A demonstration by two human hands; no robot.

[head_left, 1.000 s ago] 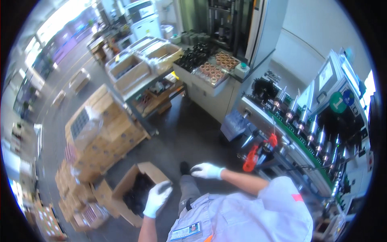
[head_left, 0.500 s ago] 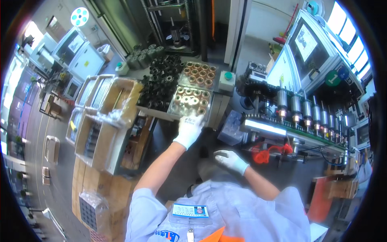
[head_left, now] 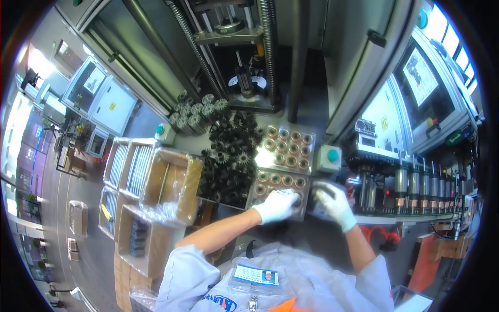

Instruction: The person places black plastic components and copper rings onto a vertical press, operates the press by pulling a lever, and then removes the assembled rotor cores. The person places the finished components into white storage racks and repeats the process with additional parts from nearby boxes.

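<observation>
My left hand (head_left: pixel 278 205), in a white glove, reaches over the near clear plastic tray (head_left: pixel 253 202). Its fingers are closed at the tray's right front part, around one of the copper-coloured ring parts, which they mostly hide. Other copper ring parts (head_left: pixel 274 179) sit in rows in that tray. Just right of the tray is my right hand (head_left: pixel 337 205), also gloved, slightly blurred, with fingers bent and apart and nothing visible in them. Behind the near tray lies a second clear tray (head_left: pixel 264 157) with more copper ring parts (head_left: pixel 292 148).
Left of the trays are a heap of black slotted cores (head_left: pixel 228 161) and grey cylindrical cores (head_left: pixel 200 112). A press (head_left: pixel 247 86) stands behind. A green-button box (head_left: pixel 329 158) flanks the trays; cardboard boxes (head_left: pixel 174 182) stand left, a conveyor with metal spindles (head_left: pixel 416 192) right.
The view has moved closer to the press. My left hand has stayed at the near tray, now at its right front part. My right hand has risen from near my body to beside the tray.
</observation>
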